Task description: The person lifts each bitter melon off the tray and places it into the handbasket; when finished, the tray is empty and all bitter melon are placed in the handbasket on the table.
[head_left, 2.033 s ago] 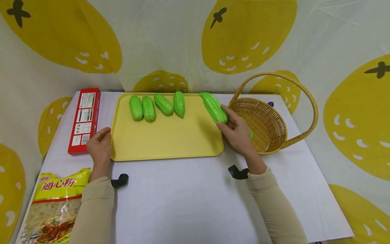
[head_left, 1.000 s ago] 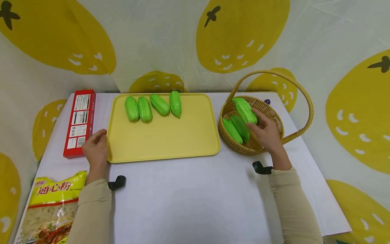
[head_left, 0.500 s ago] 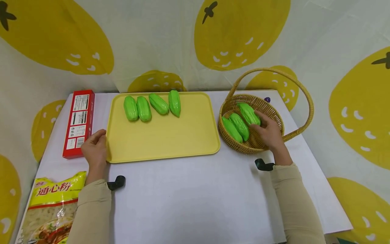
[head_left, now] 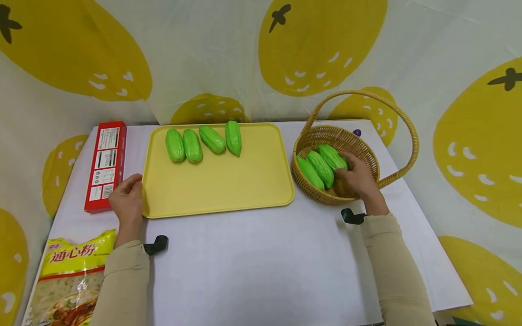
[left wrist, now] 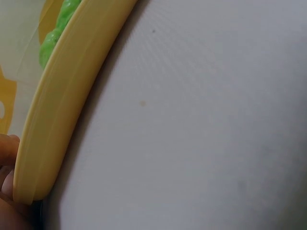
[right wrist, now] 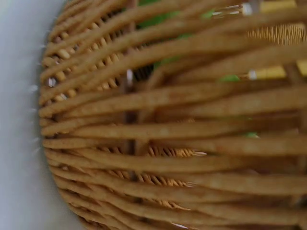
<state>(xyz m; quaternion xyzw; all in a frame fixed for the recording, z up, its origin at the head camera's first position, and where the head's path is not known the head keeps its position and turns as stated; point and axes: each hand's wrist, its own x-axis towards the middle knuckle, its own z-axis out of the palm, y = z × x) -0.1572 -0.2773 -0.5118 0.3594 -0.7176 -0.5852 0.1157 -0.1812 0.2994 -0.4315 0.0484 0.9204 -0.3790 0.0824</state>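
In the head view, my right hand (head_left: 360, 177) reaches into the wicker basket (head_left: 314, 195) and grips a bright green bitter melon (head_left: 330, 155) by its near end. Two more bitter melons (head_left: 315, 171) lie beside it there, side by side. My left hand (head_left: 128, 197) pinches the left edge of the yellow tray (head_left: 228, 185), thumb and fingers at its rim. Several bitter melons (head_left: 192, 146) lie along the tray's far side. The left wrist view catches fingers (left wrist: 7, 151) at the tray's rim (left wrist: 62, 120). The basket's weave (right wrist: 168, 129) fills the right wrist view, hiding that hand.
A red box (head_left: 107, 165) stands left of the tray, with a yellow-topped food bag (head_left: 71, 276) nearer the front left. The basket's tall handle (head_left: 408, 127) arches over its right side. A small purple item (head_left: 357, 132) sits behind the basket. Patterned cloth hangs behind the table.
My right hand has carried the bitter melon from over the tray's right side into the basket and lowered it beside the other two. My left hand has stayed on the tray's edge.
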